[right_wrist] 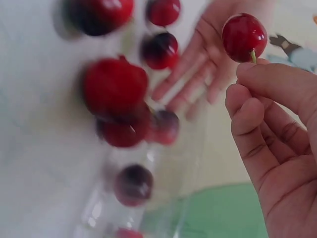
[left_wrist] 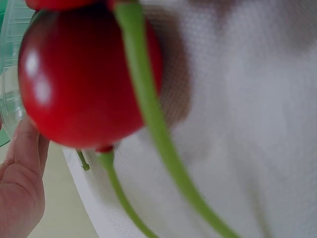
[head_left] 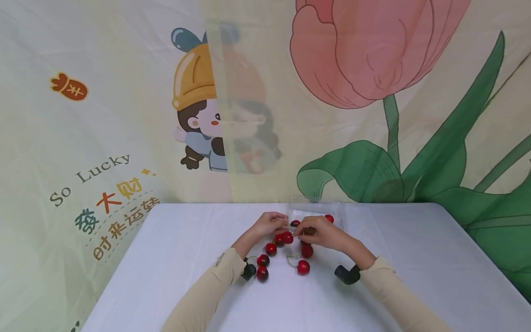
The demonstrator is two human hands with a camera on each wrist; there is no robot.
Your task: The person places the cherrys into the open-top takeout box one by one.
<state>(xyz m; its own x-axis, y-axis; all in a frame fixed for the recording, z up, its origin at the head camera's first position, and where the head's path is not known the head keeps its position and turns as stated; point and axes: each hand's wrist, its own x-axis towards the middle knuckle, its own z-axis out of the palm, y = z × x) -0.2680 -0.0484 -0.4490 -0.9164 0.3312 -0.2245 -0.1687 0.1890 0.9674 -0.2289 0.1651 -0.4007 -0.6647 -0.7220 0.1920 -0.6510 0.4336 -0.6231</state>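
My right hand (head_left: 322,233) pinches a red cherry (right_wrist: 244,37) by its green stem between thumb and fingertips, holding it above the table. Across from it, my left hand (head_left: 269,224) is held with its fingers extended beside a clear plastic box (head_left: 341,213); in the left wrist view its fingers (left_wrist: 27,148) reach the box's side, though whether they touch it is unclear. A dark red cherry (head_left: 295,223) and another red cherry (head_left: 329,218) show at the box. A large cherry (left_wrist: 84,74) with a green stem fills much of the left wrist view.
Loose cherries lie on the white table (head_left: 166,258) in front of the box, among them a stemmed cherry (head_left: 303,267), a dark cherry (head_left: 262,274) and a red cherry (head_left: 271,249). Behind the table hangs a printed curtain (head_left: 257,115).
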